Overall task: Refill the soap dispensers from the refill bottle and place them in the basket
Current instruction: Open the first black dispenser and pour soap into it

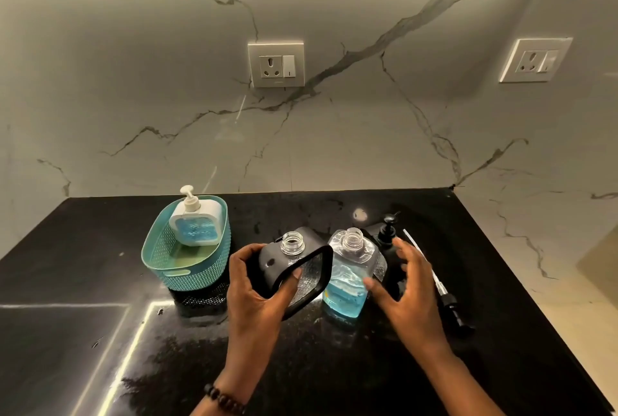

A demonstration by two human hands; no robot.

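My left hand (259, 285) grips a black-framed clear soap dispenser (294, 268), tilted, its threaded neck uncapped and no liquid visible in it. Right beside it stands the clear refill bottle (351, 271), uncapped, about half full of blue soap. My right hand (406, 285) is at the bottle's right side, fingers spread, thumb touching its front. A teal basket (167, 261) at the left holds a white pump dispenser (197, 223) filled with blue soap. A black pump head (388, 230) stands behind the bottle, and another black pump with a long tube (434, 281) lies to the right.
The black glossy counter (100, 332) is wet in places, with bare surface in front and to the left. A marble wall (200, 97) with two power sockets rises behind. The counter's right edge (521, 281) runs diagonally past the lying pump.
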